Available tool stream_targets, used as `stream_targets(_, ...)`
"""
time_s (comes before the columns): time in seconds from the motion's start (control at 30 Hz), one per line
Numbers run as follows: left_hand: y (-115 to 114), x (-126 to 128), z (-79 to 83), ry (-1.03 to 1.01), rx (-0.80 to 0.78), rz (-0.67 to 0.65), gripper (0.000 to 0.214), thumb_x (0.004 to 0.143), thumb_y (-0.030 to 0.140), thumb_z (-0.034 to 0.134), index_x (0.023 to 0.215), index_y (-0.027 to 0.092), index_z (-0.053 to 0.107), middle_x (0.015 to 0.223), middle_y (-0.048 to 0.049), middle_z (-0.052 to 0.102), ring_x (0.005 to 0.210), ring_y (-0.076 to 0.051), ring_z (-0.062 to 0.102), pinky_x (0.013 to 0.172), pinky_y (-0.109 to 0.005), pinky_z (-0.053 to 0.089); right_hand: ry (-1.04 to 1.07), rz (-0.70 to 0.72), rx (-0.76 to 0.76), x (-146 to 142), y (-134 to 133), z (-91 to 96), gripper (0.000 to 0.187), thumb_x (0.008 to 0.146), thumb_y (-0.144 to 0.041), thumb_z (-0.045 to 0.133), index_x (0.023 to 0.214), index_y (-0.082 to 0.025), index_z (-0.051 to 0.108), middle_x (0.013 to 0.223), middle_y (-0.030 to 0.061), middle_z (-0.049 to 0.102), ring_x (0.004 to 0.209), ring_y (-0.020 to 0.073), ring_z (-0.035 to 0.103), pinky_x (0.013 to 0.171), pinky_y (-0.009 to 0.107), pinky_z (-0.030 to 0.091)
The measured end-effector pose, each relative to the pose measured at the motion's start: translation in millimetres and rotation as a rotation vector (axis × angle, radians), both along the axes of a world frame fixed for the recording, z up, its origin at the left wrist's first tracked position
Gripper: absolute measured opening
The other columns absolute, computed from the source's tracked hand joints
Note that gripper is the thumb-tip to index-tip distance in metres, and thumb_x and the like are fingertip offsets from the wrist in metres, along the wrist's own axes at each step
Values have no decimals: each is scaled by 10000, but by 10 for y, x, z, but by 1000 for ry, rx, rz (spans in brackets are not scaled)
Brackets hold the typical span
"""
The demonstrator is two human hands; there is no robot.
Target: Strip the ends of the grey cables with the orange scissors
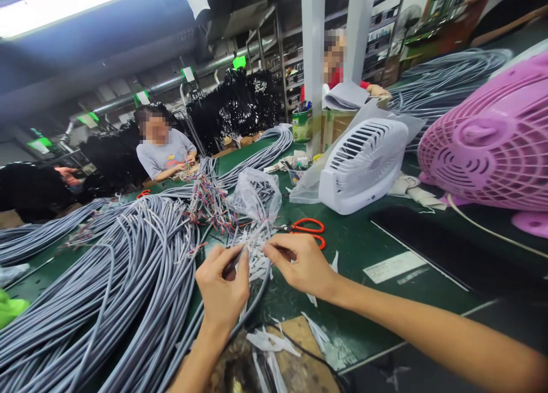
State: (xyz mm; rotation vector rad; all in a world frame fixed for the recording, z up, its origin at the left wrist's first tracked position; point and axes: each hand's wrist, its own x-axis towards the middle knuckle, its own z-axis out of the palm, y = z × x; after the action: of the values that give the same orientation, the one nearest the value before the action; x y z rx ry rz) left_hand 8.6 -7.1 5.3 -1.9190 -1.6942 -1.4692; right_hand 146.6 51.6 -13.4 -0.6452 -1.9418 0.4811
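Both my hands are close together over a heap of white scraps (pixel 257 264) on the green table. My left hand (pixel 225 284) is closed in a pinch on what looks like a grey cable, its end between thumb and forefinger. Facing it, my right hand (pixel 302 264) pinches with thumb and forefinger; whatever is at its fingertips is too small to make out. A grey cable (pixel 262 293) curves under and between the hands. Just beyond my right hand lie orange-handled scissors (pixel 308 226). Ahead are bundled coloured wire ends (pixel 208 201) and a clear plastic bag (pixel 257 193).
Thick grey cable coils (pixel 128 273) cover the left side. A white fan (pixel 363 164) and a large pink fan (pixel 483 136) stand right, near a black panel (pixel 449 256). A co-worker (pixel 165 147) sits across the table; another person (pixel 336 67) is behind a post (pixel 313 50).
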Motion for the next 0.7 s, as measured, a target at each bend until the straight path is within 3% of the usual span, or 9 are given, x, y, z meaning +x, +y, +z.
stream_targets(0.23,-32,51,-10,51,48,-23,118,767,162,571,772,134,686,544,35,491,400,-61,406,381,-182,325,11,32,16,15,9,0,367,852,-237,432,494,-179,378,455,-49,348,416,71,324,438,200,250)
stream_targets(0.4,-30,53,-18,86,69,-45,104,763,153,584,778,127,684,552,27,508,422,-67,443,412,-182,363,44,56,-21,2,-14,-2,371,859,-269,426,501,-177,380,460,-49,340,419,68,316,426,199,240)
stream_targets(0.57,-45,69,-34,133,57,-43,120,769,160,575,788,129,689,528,31,495,401,-68,429,394,-181,348,134,84,-198,3,12,21,357,842,-297,442,510,-166,445,463,-37,389,437,74,336,423,200,263)
stream_targets(0.7,-41,90,-51,146,36,-46,136,771,154,561,786,125,693,529,30,491,390,-63,423,392,-173,353,271,127,-376,5,60,36,320,811,-339,469,565,-147,537,527,1,506,504,102,434,473,207,349)
